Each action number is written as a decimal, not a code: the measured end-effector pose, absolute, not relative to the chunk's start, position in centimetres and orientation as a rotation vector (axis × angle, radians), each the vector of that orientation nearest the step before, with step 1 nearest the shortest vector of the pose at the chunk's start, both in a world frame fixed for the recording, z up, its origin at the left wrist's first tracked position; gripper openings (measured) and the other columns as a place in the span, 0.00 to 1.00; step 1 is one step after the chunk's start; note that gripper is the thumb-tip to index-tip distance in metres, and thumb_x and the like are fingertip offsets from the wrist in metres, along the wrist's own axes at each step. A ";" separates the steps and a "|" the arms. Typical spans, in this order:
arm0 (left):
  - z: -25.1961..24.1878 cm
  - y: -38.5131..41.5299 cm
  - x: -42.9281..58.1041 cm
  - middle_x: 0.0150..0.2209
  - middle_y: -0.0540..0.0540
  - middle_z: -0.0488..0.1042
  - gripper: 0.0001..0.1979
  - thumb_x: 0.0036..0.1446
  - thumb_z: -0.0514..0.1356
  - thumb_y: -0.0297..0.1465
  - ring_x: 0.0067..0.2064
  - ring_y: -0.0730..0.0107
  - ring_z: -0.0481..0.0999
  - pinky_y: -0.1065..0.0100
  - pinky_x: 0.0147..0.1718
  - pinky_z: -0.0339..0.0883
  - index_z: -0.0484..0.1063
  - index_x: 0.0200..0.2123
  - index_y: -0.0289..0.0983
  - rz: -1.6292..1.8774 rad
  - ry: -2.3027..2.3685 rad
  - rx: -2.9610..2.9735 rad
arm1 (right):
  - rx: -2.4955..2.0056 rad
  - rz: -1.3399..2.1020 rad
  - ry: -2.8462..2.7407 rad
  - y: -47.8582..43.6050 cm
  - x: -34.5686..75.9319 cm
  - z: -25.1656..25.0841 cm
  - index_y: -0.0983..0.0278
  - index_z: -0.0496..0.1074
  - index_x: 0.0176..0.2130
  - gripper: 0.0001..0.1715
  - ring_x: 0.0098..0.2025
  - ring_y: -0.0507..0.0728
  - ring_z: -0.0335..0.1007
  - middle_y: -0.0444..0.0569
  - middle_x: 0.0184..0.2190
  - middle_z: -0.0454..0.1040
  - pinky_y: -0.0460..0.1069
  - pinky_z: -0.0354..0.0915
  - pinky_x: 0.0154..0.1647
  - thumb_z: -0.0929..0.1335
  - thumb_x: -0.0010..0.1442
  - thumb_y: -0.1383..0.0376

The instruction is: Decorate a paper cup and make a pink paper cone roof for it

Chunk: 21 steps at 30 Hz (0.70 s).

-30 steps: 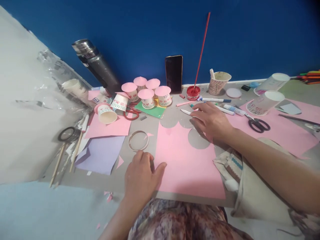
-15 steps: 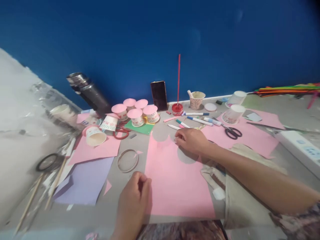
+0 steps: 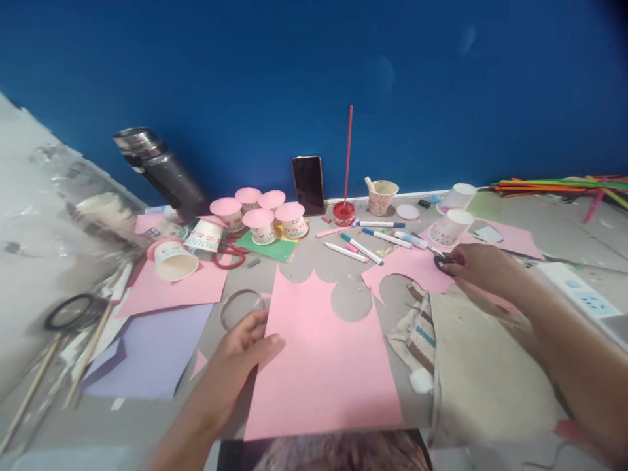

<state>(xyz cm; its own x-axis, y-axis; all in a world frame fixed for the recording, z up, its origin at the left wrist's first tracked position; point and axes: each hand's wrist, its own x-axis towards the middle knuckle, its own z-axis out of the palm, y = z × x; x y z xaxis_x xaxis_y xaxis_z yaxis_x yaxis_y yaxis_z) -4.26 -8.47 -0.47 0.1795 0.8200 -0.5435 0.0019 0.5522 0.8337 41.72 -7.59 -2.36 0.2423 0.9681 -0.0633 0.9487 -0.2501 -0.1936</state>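
Note:
A pink sheet of paper with scalloped cuts along its far edge lies in front of me, partly over the table's near edge. My left hand grips its left edge, thumb on top and fingers at the side. At the right, my right hand is closed on the black-handled scissors. Their blades point away, toward the markers, over another cut pink sheet. A silver ring lies just beyond my left hand.
Paper cups with pink tops stand at the back left, near a dark flask. A phone leans on the wall beside a red pot. Markers lie mid-table. A beige cloth bag and white power strip sit right.
My right hand has moved right from the pink sheet to the scissors and taken hold of them. My left hand has opened from its curl and now grips the sheet's left edge.

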 end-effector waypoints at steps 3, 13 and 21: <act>-0.6 -7.8 -3.4 0.46 0.37 0.85 0.37 0.44 0.77 0.36 0.43 0.47 0.86 0.57 0.40 0.78 0.70 0.57 0.36 0.687 1.221 0.905 | -2.342 0.294 -1.798 -7.3 42.5 -3.2 0.58 0.73 0.24 0.19 0.22 0.61 0.71 0.56 0.21 0.76 0.55 0.56 0.24 0.72 0.61 0.53; -0.9 -7.2 -6.9 0.52 0.38 0.83 0.34 0.47 0.75 0.28 0.52 0.47 0.83 0.57 0.46 0.79 0.72 0.58 0.38 0.839 1.068 1.069 | -1.975 0.642 -1.508 -10.3 44.8 -3.2 0.48 0.81 0.31 0.20 0.25 0.67 0.74 0.55 0.27 0.81 0.60 0.65 0.23 0.71 0.55 0.38; 1.6 -1.8 -4.8 0.47 0.39 0.84 0.33 0.46 0.76 0.32 0.48 0.48 0.85 0.52 0.49 0.79 0.74 0.57 0.37 0.831 0.838 1.228 | -1.275 1.341 -1.270 -5.0 32.6 0.4 0.62 0.79 0.43 0.33 0.22 0.50 0.56 0.53 0.38 0.78 0.49 0.58 0.21 0.76 0.51 0.39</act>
<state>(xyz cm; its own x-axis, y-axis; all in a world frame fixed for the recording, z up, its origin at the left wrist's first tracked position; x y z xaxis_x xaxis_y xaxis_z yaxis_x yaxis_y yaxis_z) -4.76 -1.80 1.60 0.4567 0.8851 -0.0892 -0.0821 0.1418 0.9865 32.58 -5.01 0.35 -0.0999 0.9890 -0.1092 0.0553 -0.1041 -0.9930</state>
